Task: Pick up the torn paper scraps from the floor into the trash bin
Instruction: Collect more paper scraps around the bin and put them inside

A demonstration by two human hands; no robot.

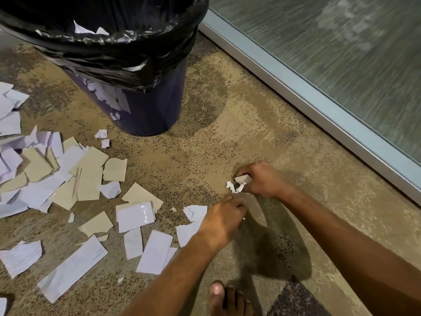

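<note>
Right hand (259,181) clutches crumpled scraps (239,184); left hand (222,218) pinches at the floor (227,137), grasp unclear. Bin (127,65) sits up-left, big scatter (68,190) nearer the left.

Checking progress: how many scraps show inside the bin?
2: white scraps and, side by side against the liner at the bin's near-left rim. More may lie hidden deeper.

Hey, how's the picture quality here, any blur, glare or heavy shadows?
Head view: the glass panel at upper right is streaked with motion blur; a dark shadow falls on the carpet under the arms; one glossy scrap shows a glare spot; the trash bin leans from wide-angle distortion.
</note>
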